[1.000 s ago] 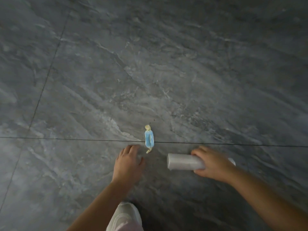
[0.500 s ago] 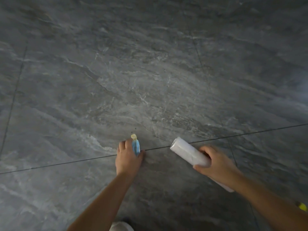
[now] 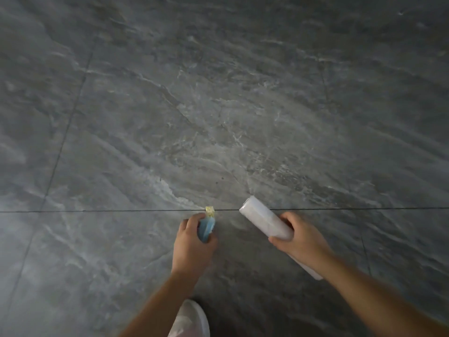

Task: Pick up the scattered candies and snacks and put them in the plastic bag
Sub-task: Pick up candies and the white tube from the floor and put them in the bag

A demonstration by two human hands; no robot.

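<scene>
A blue-wrapped candy (image 3: 206, 227) with a yellow twisted end is pinched between the fingers and thumb of my left hand (image 3: 193, 246), low in the middle of the view, just above the grey floor. My right hand (image 3: 300, 240) is closed around a white roll of plastic bags (image 3: 263, 222), which points up and to the left; its far end sticks out below my wrist. The two hands are a short gap apart.
Dark grey marbled floor tiles (image 3: 218, 117) fill the view, with a grout line running across just beyond my hands. A white shoe (image 3: 190, 321) shows at the bottom edge between my arms.
The candy lay on the floor beside my left hand a second ago. My fingers closed on it and lifted it. The roll in my right hand tilted from level to slanted.
</scene>
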